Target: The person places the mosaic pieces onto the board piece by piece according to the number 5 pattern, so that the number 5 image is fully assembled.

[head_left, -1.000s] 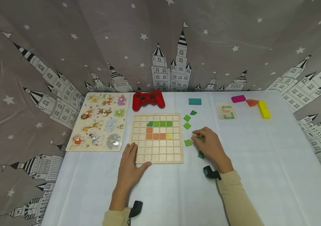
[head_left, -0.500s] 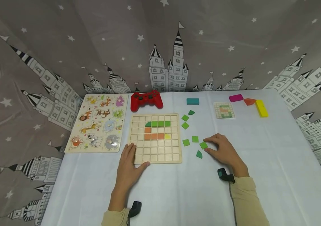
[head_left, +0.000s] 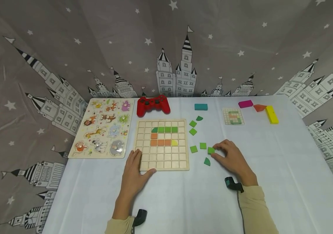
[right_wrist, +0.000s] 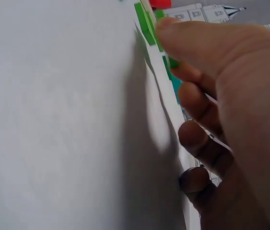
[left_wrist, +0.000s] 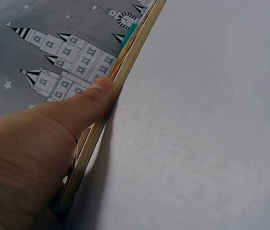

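My right hand (head_left: 231,158) pinches a green square tile (head_left: 210,150) between thumb and index finger, low over the table. In the right wrist view its thumb lies against the green tile (right_wrist: 170,62). Just left of it are two more green squares and a dark green quarter-round tile (head_left: 207,162). The left hand (head_left: 135,174) rests at the lower left corner of the wooden grid board (head_left: 160,157), fingers along its left side and thumb on the front edge. On the board sit a green row, several orange squares (head_left: 160,142) and a yellow quarter-round tile (head_left: 174,142).
Behind the right hand lie two green squares (head_left: 193,132), another quarter-round tile (head_left: 199,118), a pattern card (head_left: 233,116) and a teal block (head_left: 201,107). A red game controller (head_left: 153,105) and an animal puzzle (head_left: 102,128) stand at the left. Magenta, orange and yellow blocks (head_left: 272,114) lie far right.
The right hand has moved right, uncovering green tiles, and now pinches one of them. That tile has turned to lie squarer since half a second ago. The left hand stays at the board.
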`<state>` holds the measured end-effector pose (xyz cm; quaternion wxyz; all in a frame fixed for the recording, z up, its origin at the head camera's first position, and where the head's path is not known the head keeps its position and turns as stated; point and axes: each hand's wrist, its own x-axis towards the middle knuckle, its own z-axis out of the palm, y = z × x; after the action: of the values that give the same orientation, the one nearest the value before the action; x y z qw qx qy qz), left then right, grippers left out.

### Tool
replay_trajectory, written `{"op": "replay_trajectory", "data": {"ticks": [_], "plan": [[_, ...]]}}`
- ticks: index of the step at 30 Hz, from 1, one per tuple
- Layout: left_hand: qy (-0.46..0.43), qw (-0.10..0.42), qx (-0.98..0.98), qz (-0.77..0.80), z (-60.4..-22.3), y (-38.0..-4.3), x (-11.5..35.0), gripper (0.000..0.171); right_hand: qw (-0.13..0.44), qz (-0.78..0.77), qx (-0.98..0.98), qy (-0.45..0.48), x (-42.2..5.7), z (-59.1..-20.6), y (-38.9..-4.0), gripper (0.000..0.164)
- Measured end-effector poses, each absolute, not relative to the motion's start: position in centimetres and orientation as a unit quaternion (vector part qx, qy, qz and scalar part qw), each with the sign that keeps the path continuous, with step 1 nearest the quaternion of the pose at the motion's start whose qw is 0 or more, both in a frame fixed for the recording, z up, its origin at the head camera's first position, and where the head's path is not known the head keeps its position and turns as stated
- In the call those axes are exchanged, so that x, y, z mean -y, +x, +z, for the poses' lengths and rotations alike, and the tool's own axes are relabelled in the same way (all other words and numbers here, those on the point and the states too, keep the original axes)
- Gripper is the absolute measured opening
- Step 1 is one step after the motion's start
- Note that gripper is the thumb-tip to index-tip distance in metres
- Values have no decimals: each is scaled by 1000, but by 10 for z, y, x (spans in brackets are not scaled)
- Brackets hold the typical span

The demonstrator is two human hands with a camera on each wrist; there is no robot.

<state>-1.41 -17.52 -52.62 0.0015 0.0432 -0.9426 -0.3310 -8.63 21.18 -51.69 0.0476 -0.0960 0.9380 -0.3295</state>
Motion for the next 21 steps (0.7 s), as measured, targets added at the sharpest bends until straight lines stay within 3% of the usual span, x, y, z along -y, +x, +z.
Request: {"op": "replay_trajectory", "data": {"ticks": [10, 21], "plan": [[38, 24, 945, -325, -531, -14, 174, 102, -6, -350, -928, -124, -184, -514, -88, 32], [45, 4, 943, -331, -527, -14, 175, 103, 2, -339, -927, -163, -126, -511, -91, 32]]}}
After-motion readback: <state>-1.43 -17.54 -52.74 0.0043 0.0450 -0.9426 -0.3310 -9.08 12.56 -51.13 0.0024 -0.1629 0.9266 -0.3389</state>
